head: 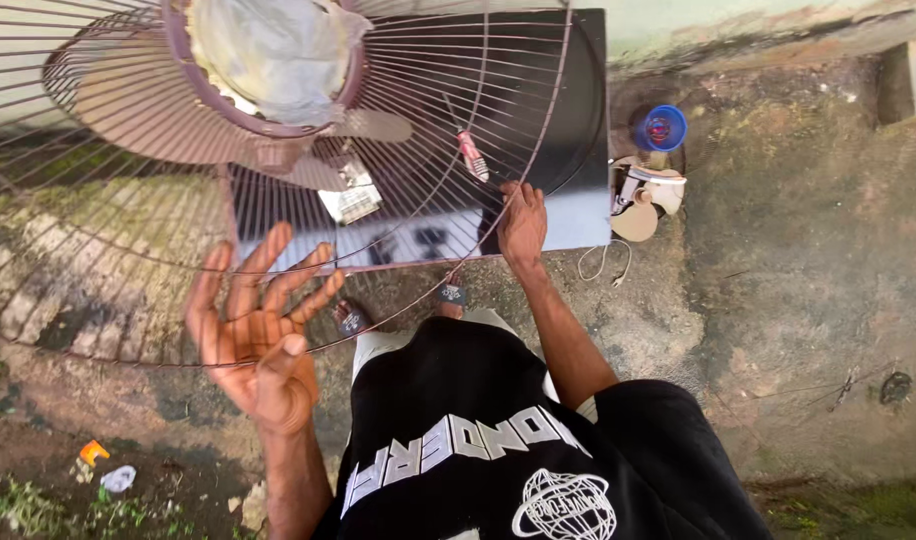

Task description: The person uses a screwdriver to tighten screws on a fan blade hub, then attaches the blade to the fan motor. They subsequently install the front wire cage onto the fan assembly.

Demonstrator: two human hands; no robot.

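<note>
A large round wire fan guard (128, 250) fills the upper left, close to the camera, with a plastic-wrapped motor hub (268, 60) at its centre. My left hand (258, 335) is open at the guard's lower rim, palm up and fingers spread; the wires cross its fingers. Seen through the wires, my right hand (523, 225) reaches down and rests flat on a black panel (578, 120) lying on the ground. A red-handled screwdriver (472, 153) lies on the panel just beyond its fingertips. A small metal part (350, 200) also sits on the panel.
Right of the panel stand a blue cup (664, 127) and a beige motor unit (646, 195) trailing a white cable (603, 262). My sandalled feet (350, 318) stand at the panel's near edge. Rough mossy concrete (808, 280) spreads right; orange litter (94, 452) lies lower left.
</note>
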